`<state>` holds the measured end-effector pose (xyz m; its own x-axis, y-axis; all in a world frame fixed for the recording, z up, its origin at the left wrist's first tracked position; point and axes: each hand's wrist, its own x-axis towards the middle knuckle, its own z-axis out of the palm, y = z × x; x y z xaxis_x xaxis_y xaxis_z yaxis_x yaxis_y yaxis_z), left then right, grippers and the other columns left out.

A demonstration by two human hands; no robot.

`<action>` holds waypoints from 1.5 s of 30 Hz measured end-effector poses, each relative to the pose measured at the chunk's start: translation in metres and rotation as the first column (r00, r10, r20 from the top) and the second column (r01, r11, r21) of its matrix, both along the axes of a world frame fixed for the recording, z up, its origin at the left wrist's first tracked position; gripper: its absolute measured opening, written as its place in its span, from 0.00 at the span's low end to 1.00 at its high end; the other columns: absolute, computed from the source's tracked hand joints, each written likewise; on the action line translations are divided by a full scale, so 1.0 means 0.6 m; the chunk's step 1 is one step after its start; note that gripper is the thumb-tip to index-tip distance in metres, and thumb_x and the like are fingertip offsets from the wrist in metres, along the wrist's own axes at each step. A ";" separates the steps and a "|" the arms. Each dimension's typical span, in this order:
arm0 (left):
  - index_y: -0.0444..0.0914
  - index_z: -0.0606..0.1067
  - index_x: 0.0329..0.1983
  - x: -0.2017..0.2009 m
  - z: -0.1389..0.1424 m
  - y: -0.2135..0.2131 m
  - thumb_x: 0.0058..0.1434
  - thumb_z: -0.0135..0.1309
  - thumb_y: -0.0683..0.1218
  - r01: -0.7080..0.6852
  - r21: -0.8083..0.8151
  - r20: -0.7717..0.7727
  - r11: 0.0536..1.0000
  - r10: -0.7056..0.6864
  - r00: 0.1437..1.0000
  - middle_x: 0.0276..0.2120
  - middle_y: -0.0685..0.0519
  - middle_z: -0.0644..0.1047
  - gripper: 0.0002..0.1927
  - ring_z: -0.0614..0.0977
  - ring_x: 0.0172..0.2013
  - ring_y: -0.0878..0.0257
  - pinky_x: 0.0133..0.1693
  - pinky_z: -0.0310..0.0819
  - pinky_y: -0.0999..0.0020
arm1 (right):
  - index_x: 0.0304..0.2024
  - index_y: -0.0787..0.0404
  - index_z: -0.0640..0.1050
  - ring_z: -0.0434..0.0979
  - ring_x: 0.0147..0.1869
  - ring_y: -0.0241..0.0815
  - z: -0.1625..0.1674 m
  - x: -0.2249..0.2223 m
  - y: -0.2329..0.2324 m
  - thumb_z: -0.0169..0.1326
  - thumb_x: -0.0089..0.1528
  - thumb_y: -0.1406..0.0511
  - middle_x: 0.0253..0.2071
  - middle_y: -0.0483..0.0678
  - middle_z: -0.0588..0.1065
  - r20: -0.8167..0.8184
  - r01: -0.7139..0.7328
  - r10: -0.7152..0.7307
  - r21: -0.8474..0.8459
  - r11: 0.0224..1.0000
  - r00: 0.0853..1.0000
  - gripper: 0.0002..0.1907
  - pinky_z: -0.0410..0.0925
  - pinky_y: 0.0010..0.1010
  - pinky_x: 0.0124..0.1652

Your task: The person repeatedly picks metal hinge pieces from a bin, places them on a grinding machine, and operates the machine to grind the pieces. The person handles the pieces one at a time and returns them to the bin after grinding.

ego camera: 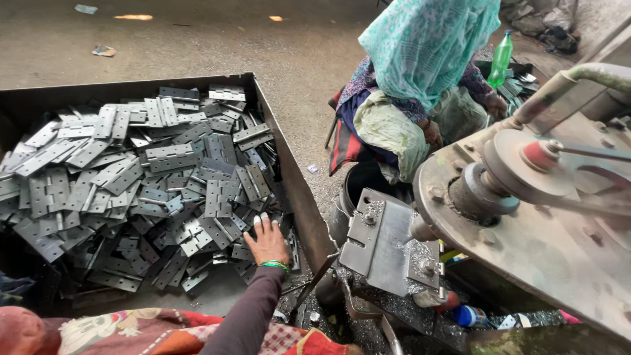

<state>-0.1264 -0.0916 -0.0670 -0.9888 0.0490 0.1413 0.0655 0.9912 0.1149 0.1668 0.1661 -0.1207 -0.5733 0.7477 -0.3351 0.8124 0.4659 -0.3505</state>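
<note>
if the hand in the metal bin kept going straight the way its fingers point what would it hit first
The hand already lies on the pile of grey metal hinge plates; going straight on, its fingers would likely push into the plates heaped just ahead.

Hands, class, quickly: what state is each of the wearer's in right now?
Left hand: open, fingers spread, resting on the metal hinge plates, gripping nothing.
Right hand: not in view.

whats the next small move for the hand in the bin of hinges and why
Probably close the fingers on one hinge leaf. The hand lies open and flat, palm down, on the pile of metal hinges near the front corner of the metal bin, with nothing held yet. Which hand it is cannot be told.
</note>
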 end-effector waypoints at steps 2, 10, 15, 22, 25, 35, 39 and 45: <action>0.45 0.70 0.58 -0.004 -0.004 -0.010 0.57 0.57 0.49 0.010 0.065 0.053 0.998 -0.013 0.998 0.63 0.50 0.66 0.24 0.65 0.65 0.53 0.59 0.61 0.43 | 0.42 0.51 0.80 0.84 0.44 0.57 -0.001 -0.028 -0.002 0.60 0.55 0.47 0.35 0.58 0.82 -0.002 0.002 -0.002 -0.004 1.000 1.000 0.20 0.75 0.45 0.47; 0.44 0.70 0.60 -0.019 -0.005 -0.027 0.52 0.64 0.47 -0.099 0.188 0.104 0.977 0.080 0.991 0.49 0.49 0.73 0.31 0.76 0.53 0.52 0.50 0.66 0.49 | 0.41 0.52 0.80 0.85 0.42 0.55 0.000 -0.019 -0.012 0.60 0.55 0.47 0.34 0.57 0.82 0.003 0.008 -0.008 -0.012 1.000 1.000 0.21 0.76 0.43 0.46; 0.46 0.74 0.54 -0.012 0.003 -0.038 0.50 0.68 0.52 -0.116 0.223 0.261 0.968 0.056 0.964 0.46 0.50 0.76 0.28 0.79 0.52 0.52 0.56 0.64 0.48 | 0.41 0.52 0.80 0.86 0.41 0.54 -0.006 -0.002 -0.016 0.61 0.55 0.47 0.34 0.56 0.82 -0.004 0.006 -0.006 -0.013 1.000 1.000 0.21 0.76 0.42 0.46; 0.44 0.79 0.44 0.010 -0.006 -0.074 0.54 0.66 0.58 0.040 0.241 0.299 0.970 -0.113 0.947 0.45 0.50 0.77 0.20 0.79 0.51 0.51 0.53 0.69 0.48 | 0.40 0.53 0.80 0.87 0.39 0.52 -0.018 0.027 -0.017 0.61 0.55 0.47 0.33 0.55 0.82 -0.011 0.003 -0.003 -0.012 1.000 1.000 0.21 0.77 0.40 0.46; 0.45 0.80 0.45 0.006 -0.017 -0.110 0.52 0.67 0.55 0.012 0.325 0.268 0.946 -0.104 0.958 0.46 0.49 0.76 0.19 0.77 0.53 0.51 0.50 0.72 0.51 | 0.40 0.53 0.80 0.87 0.39 0.52 -0.021 0.039 -0.016 0.61 0.55 0.47 0.32 0.55 0.83 -0.024 -0.011 0.011 -0.008 1.000 1.000 0.21 0.77 0.40 0.45; 0.40 0.82 0.51 0.069 0.092 -0.184 0.60 0.65 0.51 -0.067 0.736 0.324 0.673 -0.264 0.909 0.34 0.46 0.85 0.17 0.82 0.31 0.54 0.36 0.77 0.56 | 0.50 0.48 0.77 0.84 0.51 0.58 -0.012 0.065 -0.020 0.55 0.60 0.42 0.42 0.56 0.83 0.247 -0.060 0.062 -0.017 0.998 0.967 0.25 0.73 0.46 0.53; 0.43 0.83 0.48 0.144 0.174 -0.105 0.57 0.60 0.40 0.131 0.945 0.050 0.299 -0.529 0.847 0.38 0.57 0.88 0.15 0.87 0.36 0.69 0.41 0.85 0.72 | 0.54 0.44 0.75 0.83 0.52 0.60 0.001 0.067 -0.025 0.53 0.61 0.43 0.43 0.56 0.83 0.299 0.028 -0.019 -0.026 0.999 0.954 0.24 0.73 0.47 0.54; 0.46 0.77 0.57 0.201 0.182 0.055 0.63 0.54 0.40 0.817 0.437 -0.513 0.377 -0.642 0.570 0.51 0.50 0.83 0.19 0.83 0.52 0.57 0.58 0.73 0.58 | 0.53 0.50 0.74 0.85 0.50 0.60 0.012 0.069 -0.029 0.54 0.60 0.42 0.41 0.58 0.83 0.249 -0.049 0.043 0.017 0.999 0.967 0.28 0.74 0.47 0.53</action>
